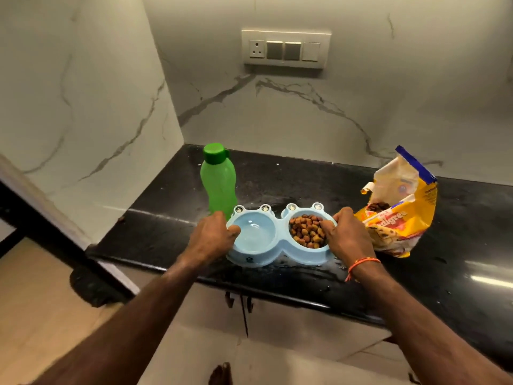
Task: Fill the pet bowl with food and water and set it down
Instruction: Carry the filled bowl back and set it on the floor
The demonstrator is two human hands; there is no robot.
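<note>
Fingers of the left hand (213, 234) curl over the nine o'clock rim of the pet bowl (279, 243); those of the right hand (347, 237) clamp its three o'clock rim. It sits on the worktop (458, 245), water left, kibble (306, 230) right. Stiff plastic, likely slippery when wet; keep it level, gripping both ends.
</note>
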